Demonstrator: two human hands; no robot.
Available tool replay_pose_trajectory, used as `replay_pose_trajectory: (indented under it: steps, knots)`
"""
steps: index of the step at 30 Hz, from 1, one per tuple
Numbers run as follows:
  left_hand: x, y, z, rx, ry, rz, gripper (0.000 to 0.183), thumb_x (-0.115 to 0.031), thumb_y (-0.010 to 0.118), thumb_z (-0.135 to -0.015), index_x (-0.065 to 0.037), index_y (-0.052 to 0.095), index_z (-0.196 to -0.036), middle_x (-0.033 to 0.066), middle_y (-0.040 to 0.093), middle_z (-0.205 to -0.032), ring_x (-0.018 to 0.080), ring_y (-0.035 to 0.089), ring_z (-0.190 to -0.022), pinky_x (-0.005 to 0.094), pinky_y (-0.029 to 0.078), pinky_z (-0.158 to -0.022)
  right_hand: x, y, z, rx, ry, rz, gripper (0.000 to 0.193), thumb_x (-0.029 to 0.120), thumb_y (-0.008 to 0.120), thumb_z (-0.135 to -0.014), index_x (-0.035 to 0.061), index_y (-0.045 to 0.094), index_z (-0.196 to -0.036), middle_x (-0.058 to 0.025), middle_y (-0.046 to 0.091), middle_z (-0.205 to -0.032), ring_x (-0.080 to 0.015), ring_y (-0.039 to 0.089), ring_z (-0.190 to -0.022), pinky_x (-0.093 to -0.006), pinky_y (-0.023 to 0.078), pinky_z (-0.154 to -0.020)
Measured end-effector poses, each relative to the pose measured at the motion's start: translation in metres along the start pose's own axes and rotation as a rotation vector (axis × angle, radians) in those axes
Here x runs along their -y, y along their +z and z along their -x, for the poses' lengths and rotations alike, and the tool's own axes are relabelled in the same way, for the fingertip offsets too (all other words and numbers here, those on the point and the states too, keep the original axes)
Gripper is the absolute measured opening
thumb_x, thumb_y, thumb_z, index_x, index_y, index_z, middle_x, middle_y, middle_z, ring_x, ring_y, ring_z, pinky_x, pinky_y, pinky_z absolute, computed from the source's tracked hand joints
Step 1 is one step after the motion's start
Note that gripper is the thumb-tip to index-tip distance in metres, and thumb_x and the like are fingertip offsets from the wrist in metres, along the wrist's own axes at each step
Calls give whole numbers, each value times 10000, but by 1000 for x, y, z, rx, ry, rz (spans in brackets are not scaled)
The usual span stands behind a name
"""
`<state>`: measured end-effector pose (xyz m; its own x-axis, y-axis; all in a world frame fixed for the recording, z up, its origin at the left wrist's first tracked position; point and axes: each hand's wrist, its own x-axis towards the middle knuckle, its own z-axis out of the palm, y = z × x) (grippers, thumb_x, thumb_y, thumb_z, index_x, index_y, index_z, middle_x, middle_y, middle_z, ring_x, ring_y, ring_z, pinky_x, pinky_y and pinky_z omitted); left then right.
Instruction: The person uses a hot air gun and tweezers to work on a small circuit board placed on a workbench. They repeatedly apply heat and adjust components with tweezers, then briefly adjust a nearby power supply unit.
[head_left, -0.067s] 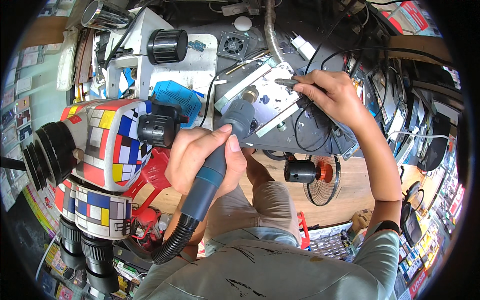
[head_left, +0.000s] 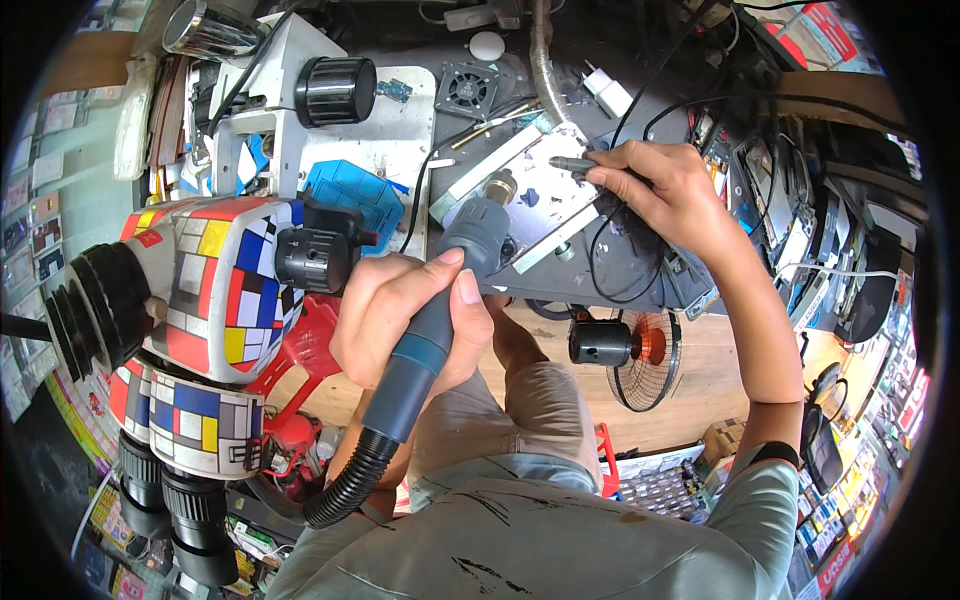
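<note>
My left hand (head_left: 390,315) is wrapped round the grey handle of a hot air gun (head_left: 478,230), thumb laid along its top. Its metal nozzle points at a pale, shiny work plate (head_left: 545,205) with small dark pieces on it. A ribbed black hose (head_left: 358,482) runs from the handle's lower end. In my right hand (head_left: 660,185), closed at the fingertips, is a slim grey metal tool (head_left: 572,163), its narrow end to the left above the plate. The fingers hide the rest of it, so its exact kind does not show.
A microscope (head_left: 215,290) with a coloured-block pattern fills the left side. A blue tray (head_left: 355,195), a small square fan (head_left: 466,90) and a white charger (head_left: 606,92) lie on the bench. Black cables (head_left: 640,297) loop at the right. Below the edge stands a floor fan (head_left: 640,355).
</note>
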<state>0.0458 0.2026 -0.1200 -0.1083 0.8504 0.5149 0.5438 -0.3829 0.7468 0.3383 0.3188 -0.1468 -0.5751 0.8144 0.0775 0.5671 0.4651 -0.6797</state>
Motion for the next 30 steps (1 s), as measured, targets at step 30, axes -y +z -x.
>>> replay_pose_trajectory:
  steps: [30]
  knots:
    - [-16,-4,0,82,-86,-85,171,-106,820,-970,-9,723,-1073,144,742,-1011,241,703,-830,383,600,-798,39,-13,-9,55,486,-137,307,260,820,-1052,-21,751,-949,-22,573,-654,-71,434,-655,-314,385,-583]
